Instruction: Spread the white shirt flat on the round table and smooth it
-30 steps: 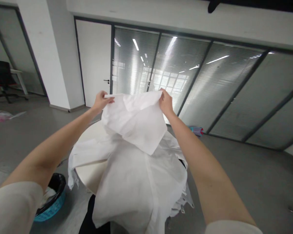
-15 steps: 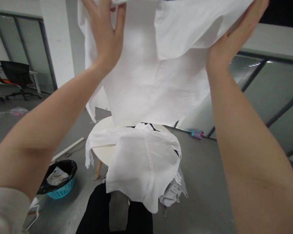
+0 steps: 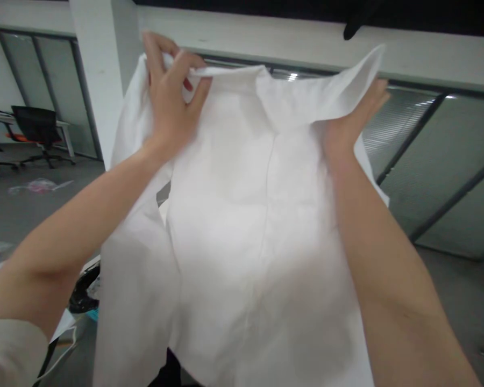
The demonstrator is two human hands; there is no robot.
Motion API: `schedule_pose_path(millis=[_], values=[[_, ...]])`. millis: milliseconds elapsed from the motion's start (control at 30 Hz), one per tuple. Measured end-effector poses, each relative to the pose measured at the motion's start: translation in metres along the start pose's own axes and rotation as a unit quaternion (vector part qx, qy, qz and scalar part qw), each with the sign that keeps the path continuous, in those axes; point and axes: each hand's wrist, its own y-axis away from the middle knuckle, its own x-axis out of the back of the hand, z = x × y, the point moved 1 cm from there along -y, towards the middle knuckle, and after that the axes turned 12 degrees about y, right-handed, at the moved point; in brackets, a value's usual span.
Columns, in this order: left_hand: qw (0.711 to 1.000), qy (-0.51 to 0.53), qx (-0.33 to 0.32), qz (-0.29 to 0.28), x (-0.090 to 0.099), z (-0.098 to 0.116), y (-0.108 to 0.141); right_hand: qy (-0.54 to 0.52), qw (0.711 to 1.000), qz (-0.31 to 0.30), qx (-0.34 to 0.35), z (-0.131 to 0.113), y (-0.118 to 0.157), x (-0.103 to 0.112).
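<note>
Head view, where's the white shirt [image 3: 258,226]?
"Hanging lengthwise before the person, top edge uppermost."
And the fingers?
"Left hand [image 3: 169,97] pinches that edge closed; right hand [image 3: 342,126] sits behind the fold, fingers spread, grip unclear."

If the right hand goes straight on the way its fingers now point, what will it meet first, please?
The right hand, under a fold of the white shirt, points up and away, clear of the cloth at its fingertips. It would probably meet the white wall band above the glass partition first, though depth is hard to judge.
</note>
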Motion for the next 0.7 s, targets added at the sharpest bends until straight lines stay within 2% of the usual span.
schedule_pose_path(millis=[33,67,167,300,500,567,600,700], values=[[1.000,0.012,0.016,-0.019,-0.002,-0.003,0.014,0.057,0.996,0.052,-0.039,0.004,0.016,-0.008],[0.998,0.025,0.038,-0.037,-0.005,-0.007,0.029,0.089,0.992,0.067,-0.061,0.007,0.033,-0.018],[0.990,0.063,0.108,-0.071,-0.019,-0.024,0.080,0.109,0.992,0.037,-0.055,0.021,0.089,-0.055],[0.977,0.066,0.175,-0.099,-0.044,-0.043,0.152,0.075,0.996,0.024,-0.049,0.049,0.156,-0.107],[0.959,0.045,0.230,-0.160,-0.089,-0.071,0.249,0.067,0.991,-0.056,-0.098,0.082,0.224,-0.176],[0.937,0.033,0.282,-0.202,-0.108,-0.087,0.276,0.078,0.984,-0.108,-0.118,0.089,0.242,-0.199],[0.917,0.016,0.317,-0.241,-0.117,-0.096,0.289,0.090,0.977,-0.149,-0.127,0.091,0.251,-0.211],[0.820,-0.055,0.417,-0.387,-0.143,-0.122,0.326,0.149,0.922,-0.323,-0.152,0.096,0.280,-0.247]])
